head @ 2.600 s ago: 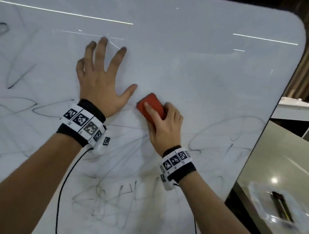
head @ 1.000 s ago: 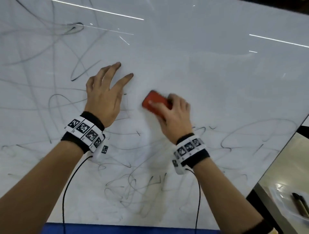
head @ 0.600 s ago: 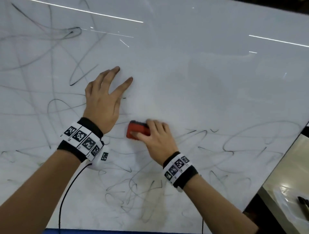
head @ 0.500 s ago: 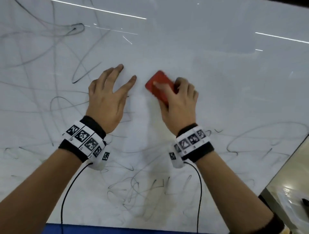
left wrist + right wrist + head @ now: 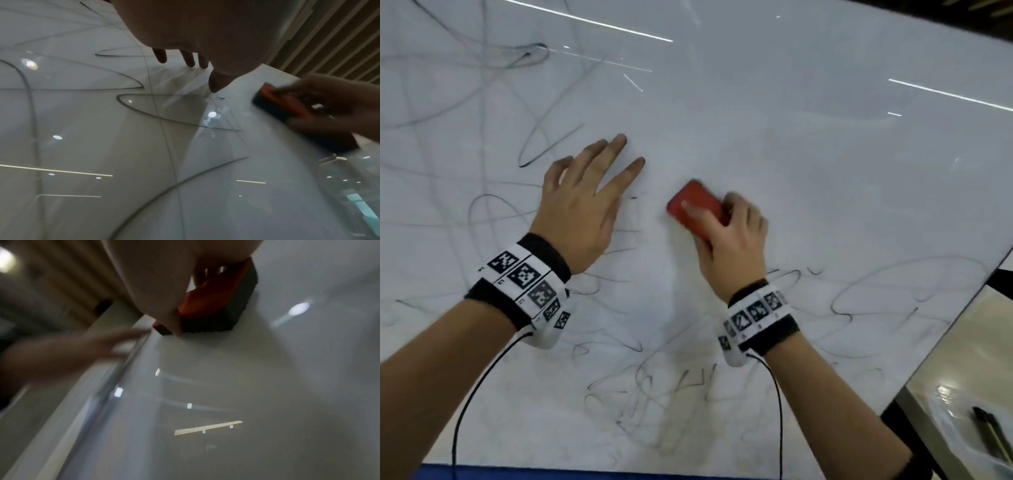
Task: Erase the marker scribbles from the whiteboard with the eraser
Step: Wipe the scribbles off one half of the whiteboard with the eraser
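Observation:
A large whiteboard fills the head view, its upper right wiped white. Black marker scribbles cover the left side and the lower part. My right hand grips a red eraser with a dark felt base and presses it flat on the board near the middle. In the right wrist view the eraser sits under my fingers. My left hand lies flat on the board just left of the eraser, fingers spread, holding nothing. The left wrist view shows the eraser blurred.
The board's right edge runs diagonally down to the lower right. Beyond it lies a glossy table with a clear plastic bag holding a dark marker. A blue strip borders the bottom of the board.
My right hand has been scrubbing the eraser up and down beside my left hand; since half a second ago it slid down slightly. The left hand has stayed flat on the board.

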